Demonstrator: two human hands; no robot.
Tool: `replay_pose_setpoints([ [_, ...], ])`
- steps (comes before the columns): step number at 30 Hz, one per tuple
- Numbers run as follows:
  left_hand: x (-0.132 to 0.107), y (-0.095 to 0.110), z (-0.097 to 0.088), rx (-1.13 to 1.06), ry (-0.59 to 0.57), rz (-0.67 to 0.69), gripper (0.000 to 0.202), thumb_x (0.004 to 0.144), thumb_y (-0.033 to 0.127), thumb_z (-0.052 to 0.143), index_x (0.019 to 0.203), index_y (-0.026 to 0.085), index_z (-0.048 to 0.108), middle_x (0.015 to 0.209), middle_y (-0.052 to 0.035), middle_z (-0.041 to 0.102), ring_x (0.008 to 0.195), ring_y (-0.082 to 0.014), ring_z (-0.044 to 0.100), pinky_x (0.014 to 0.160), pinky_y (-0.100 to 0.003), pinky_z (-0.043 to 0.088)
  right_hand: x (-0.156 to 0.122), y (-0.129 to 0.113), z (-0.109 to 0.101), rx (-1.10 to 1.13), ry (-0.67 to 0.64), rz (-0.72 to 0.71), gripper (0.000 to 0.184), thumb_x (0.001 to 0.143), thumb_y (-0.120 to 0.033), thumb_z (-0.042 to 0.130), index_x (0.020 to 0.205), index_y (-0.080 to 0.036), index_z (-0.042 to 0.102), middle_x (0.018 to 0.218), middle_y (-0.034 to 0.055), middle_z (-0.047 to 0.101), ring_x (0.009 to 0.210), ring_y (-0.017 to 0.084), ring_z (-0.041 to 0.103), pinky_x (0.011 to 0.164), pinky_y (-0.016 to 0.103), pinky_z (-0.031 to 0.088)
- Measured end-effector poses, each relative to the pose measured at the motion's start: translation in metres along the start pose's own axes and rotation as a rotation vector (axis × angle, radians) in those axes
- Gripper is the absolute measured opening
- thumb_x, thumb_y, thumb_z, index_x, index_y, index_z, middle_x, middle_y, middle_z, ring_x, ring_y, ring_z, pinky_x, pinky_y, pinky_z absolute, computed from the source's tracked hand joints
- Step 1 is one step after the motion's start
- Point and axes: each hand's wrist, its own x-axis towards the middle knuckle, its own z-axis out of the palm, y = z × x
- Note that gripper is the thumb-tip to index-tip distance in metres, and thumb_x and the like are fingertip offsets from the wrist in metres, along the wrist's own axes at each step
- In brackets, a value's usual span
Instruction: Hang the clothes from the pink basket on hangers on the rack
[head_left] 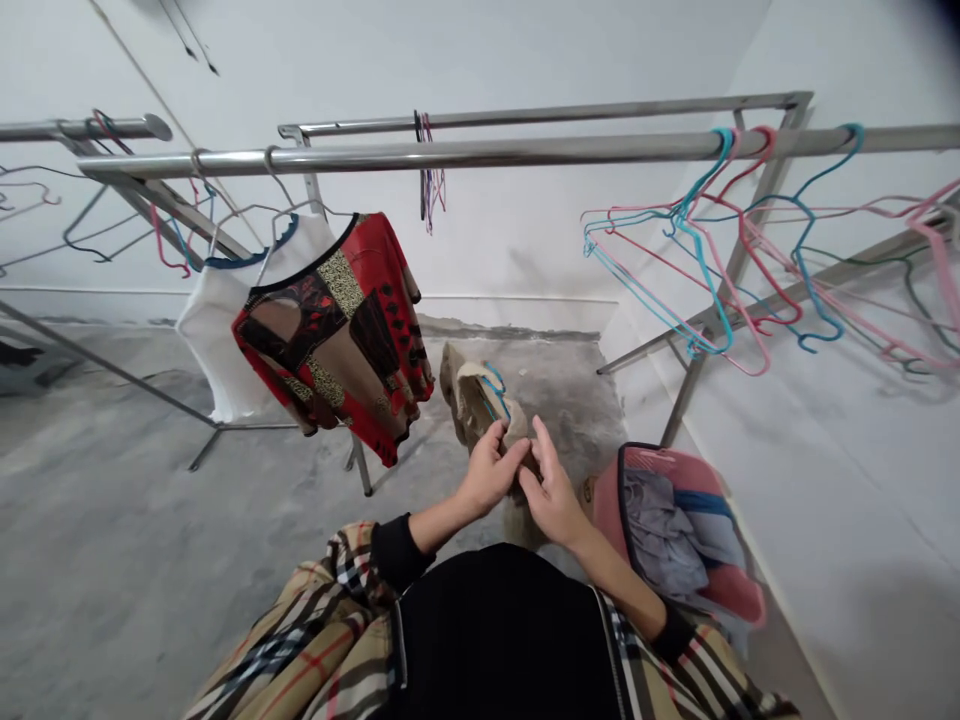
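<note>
A beige garment (469, 405) hangs down in front of me, with a blue hanger (495, 385) showing inside its neck opening. My left hand (491, 472) pinches the near edge of the garment between thumb and fingers. Close beside it, my right hand (553, 495) has its thumb and fingers around the same edge, the two thumbs almost meeting. The lower part of the garment is largely hidden behind my hands and wrists.
Ahead runs a metal clothes rail (480, 153). A red patterned top (390, 310) and a white shirt (225, 320) hang at its left, several blue and pink hangers (705, 240) at its right. A pink basket (739, 590) with grey clothes (660, 525) stands on the floor at right.
</note>
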Motion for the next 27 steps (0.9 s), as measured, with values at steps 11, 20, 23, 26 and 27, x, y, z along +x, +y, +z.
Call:
replay_pose_setpoints([
  [11, 0.101, 0.126, -0.131, 0.257, 0.373, 0.389, 0.027, 0.08, 0.032, 0.056, 0.1, 0.015, 0.061, 0.091, -0.0026, 0.068, 0.082, -0.0155, 0.061, 0.074, -0.026, 0.049, -0.046, 0.068, -0.044, -0.066, 0.26, 0.196, 0.049, 0.092, -0.039, 0.049, 0.139, -0.027, 0.041, 0.109, 0.01, 0.064, 0.101, 0.023, 0.063, 0.088, 0.043, 0.052],
  [20, 0.186, 0.199, -0.191, 0.402, 0.416, 0.276, 0.024, 0.09, 0.034, 0.052, 0.093, 0.011, 0.057, 0.077, -0.0003, 0.064, 0.079, -0.013, 0.062, 0.077, -0.03, 0.049, -0.095, 0.118, -0.063, -0.178, 0.269, 0.348, 0.055, 0.088, -0.046, 0.048, 0.133, -0.015, 0.048, 0.103, 0.0107, 0.067, 0.092, 0.021, 0.066, 0.079, 0.034, 0.055],
  [23, 0.199, 0.21, -0.204, 0.424, 0.435, 0.187, 0.025, 0.079, 0.04, 0.064, 0.088, 0.018, 0.059, 0.073, -0.0018, 0.066, 0.077, -0.0205, 0.063, 0.072, -0.039, 0.052, -0.102, 0.126, -0.068, -0.23, 0.246, 0.377, 0.06, 0.088, -0.048, 0.044, 0.133, -0.009, 0.048, 0.102, 0.0116, 0.067, 0.092, 0.02, 0.066, 0.078, 0.031, 0.054],
  [26, 0.193, 0.212, -0.207, 0.466, 0.435, 0.169, 0.024, 0.074, 0.041, 0.065, 0.086, 0.021, 0.061, 0.078, -0.0049, 0.068, 0.089, -0.0282, 0.065, 0.077, -0.047, 0.049, -0.107, 0.132, -0.073, -0.298, 0.207, 0.413, 0.062, 0.089, -0.047, 0.039, 0.134, -0.005, 0.046, 0.098, 0.0114, 0.067, 0.08, 0.018, 0.066, 0.072, 0.029, 0.054],
  [27, 0.187, 0.207, -0.204, 0.497, 0.427, 0.183, 0.026, 0.073, 0.044, 0.065, 0.085, 0.021, 0.062, 0.081, -0.0066, 0.069, 0.095, -0.0305, 0.065, 0.079, -0.049, 0.048, -0.108, 0.135, -0.076, -0.33, 0.19, 0.43, 0.062, 0.09, -0.045, 0.037, 0.135, -0.004, 0.044, 0.096, 0.0112, 0.067, 0.077, 0.017, 0.065, 0.072, 0.029, 0.054],
])
